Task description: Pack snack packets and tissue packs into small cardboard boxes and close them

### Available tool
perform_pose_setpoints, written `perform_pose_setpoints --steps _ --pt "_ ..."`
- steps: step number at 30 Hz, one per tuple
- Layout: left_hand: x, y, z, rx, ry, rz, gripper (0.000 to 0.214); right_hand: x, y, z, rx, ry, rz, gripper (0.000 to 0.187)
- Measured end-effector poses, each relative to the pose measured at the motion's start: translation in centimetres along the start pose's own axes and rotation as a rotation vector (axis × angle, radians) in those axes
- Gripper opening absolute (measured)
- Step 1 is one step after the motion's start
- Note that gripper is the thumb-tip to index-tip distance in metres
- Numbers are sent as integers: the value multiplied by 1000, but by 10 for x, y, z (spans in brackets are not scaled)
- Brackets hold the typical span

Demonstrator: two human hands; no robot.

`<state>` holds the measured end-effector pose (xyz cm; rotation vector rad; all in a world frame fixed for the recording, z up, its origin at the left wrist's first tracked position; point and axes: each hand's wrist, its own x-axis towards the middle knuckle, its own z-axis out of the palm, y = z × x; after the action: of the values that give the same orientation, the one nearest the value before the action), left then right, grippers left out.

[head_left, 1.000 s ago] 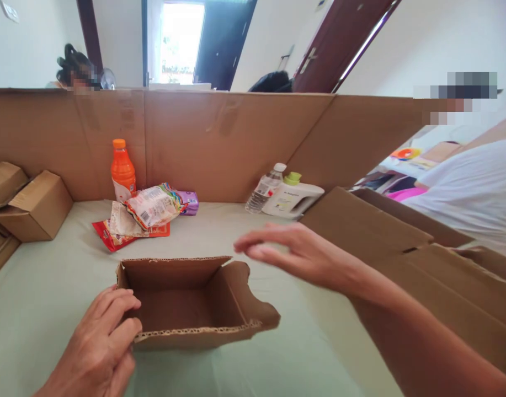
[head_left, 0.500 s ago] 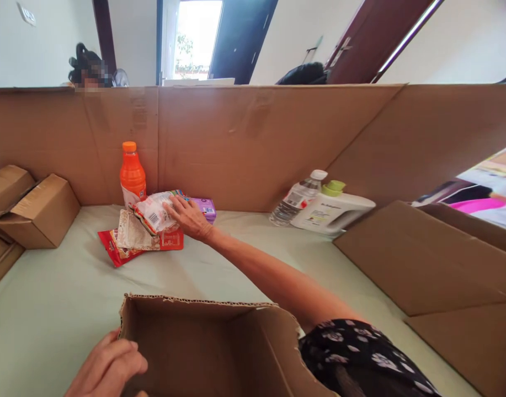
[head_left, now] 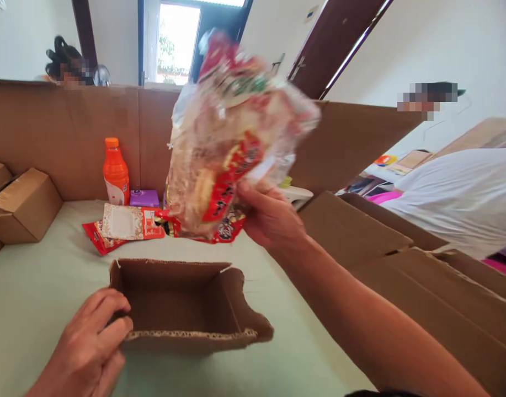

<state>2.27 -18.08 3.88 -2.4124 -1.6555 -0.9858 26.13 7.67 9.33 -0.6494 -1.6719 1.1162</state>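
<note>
My right hand (head_left: 273,215) is closed on the edge of a large clear plastic snack bag (head_left: 232,149) with red labels, held up and blurred at the top. My left hand (head_left: 91,331) grips the left wall of an open cardboard box (head_left: 186,335), its fingers over the rim. Nothing lies on the part of the box's inside that shows. Behind the box, flat packets (head_left: 124,222) in red and beige overlap on the sheet. An orange bottle (head_left: 116,173) stands upright behind them, beside a purple pack (head_left: 144,198).
A tall cardboard wall (head_left: 70,121) closes off the back. Small closed cartons (head_left: 25,207) sit at the left, and large cardboard flaps (head_left: 360,231) rise at the right. A white jug (head_left: 300,196) is mostly hidden behind my right hand. Two people are partly visible beyond the wall.
My right hand has left the pile and come up and nearer with the snack bag. The white packet is gone from the pile. My left hand still grips the box, now more fully in view.
</note>
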Motion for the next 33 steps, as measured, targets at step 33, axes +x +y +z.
perform_pose_setpoints --steps 33 --pt "-6 21 14 35 155 -76 25 -75 -42 77 -1281 -1255 -271 20"
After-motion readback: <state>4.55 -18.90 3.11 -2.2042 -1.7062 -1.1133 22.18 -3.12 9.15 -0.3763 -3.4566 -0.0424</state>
